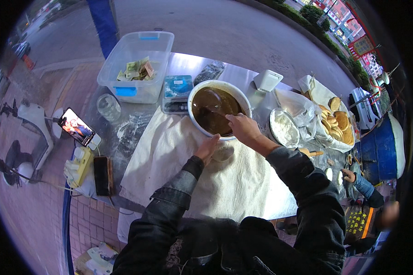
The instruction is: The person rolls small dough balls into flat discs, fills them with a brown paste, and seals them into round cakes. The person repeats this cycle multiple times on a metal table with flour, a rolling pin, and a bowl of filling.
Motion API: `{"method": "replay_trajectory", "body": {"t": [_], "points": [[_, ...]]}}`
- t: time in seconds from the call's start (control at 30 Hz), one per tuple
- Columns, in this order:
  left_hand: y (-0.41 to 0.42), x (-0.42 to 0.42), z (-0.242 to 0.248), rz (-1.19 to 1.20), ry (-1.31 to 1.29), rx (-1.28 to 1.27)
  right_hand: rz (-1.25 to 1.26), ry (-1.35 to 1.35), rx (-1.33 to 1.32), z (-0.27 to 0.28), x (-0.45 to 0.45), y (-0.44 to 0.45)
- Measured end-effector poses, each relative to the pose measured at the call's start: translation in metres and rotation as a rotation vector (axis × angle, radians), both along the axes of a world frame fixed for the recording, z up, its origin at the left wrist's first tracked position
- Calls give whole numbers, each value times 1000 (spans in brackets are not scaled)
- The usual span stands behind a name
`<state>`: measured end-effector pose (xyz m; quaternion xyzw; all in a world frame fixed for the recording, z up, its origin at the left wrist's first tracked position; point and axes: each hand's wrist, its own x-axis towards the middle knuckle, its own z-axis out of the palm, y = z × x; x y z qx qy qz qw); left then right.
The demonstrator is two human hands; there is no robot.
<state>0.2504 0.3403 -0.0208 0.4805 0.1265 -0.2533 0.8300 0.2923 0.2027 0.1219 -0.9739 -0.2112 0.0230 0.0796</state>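
A white round bowl (pixel 246 99) with a dark rim line holds thick brown sauce or paste (pixel 215 99). My left hand (pixel 208 148) grips the near edge of this bowl, thumb up by the rim. Over the bowl's near right side, my right hand (pixel 246 129) is closed on a slim utensil (pixel 219 112), whose far end dips into the brown mass and is hidden. Beneath the bowl spreads a cream cloth (pixel 179 161) over the metal table. A pale rounded thing (pixel 223 153) lies close to the bowl's near side; I cannot tell what it is.
Left are a clear plastic bin (pixel 136 51) with banknotes, a digital scale (pixel 177 91), a glass jar (pixel 108 107) and phones (pixel 77 127). Right are a flour bowl (pixel 284 127), a rolling pin (pixel 309 152) and a basket of flatbreads (pixel 335 120). Another person's hand (pixel 348 175) reaches in.
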Motion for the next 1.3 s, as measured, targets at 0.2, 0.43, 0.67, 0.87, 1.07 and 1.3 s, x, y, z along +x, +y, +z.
{"method": "replay_trajectory", "body": {"t": [0.2, 0.43, 0.67, 0.87, 1.07, 1.3], "points": [[0, 0, 6, 9, 13, -140, 141, -260, -453, 13, 14, -20], [1, -6, 28, -40, 96, -227, 410, 221, -630, 69, 72, -33], [4, -7, 39, -69, 88, -168, -215, 992, -150, 99, 78, -54], [4, -7, 33, -85, 103, -52, -381, 1275, 455, 67, 59, -97], [3, -6, 21, -35, 84, -125, -529, 1307, 1146, -5, -12, -103], [10, -21, 33, -54, 20, -149, -525, 939, 1265, -20, -58, -70]]}}
